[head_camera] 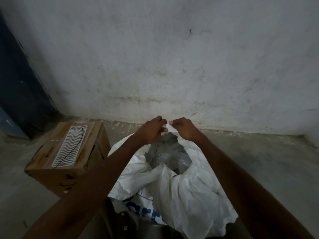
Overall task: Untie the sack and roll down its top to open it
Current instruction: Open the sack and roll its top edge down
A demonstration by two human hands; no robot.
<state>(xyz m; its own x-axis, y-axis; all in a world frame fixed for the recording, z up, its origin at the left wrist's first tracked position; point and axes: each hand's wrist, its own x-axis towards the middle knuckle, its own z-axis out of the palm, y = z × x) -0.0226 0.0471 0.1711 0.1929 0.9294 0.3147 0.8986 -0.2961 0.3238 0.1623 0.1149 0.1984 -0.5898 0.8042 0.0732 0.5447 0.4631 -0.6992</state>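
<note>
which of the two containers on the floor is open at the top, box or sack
The white sack: both hands pinch its far rim and grey plastic shows inside its mouth. The cardboard box is closed, with a patterned tray on top.

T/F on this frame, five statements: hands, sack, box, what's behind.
1. Both hands pinch the sack's far rim. True: the left hand and right hand hold the sack there, close together.
2. The sack's mouth is closed tight. False: it gapes, showing grey plastic contents.
3. A box stands to the sack's right. False: the box is on its left.
4. A white patterned sheet lies on the box. True: the sheet covers part of its top.
5. The sack is plain white. False: blue print shows near its bottom.
</note>
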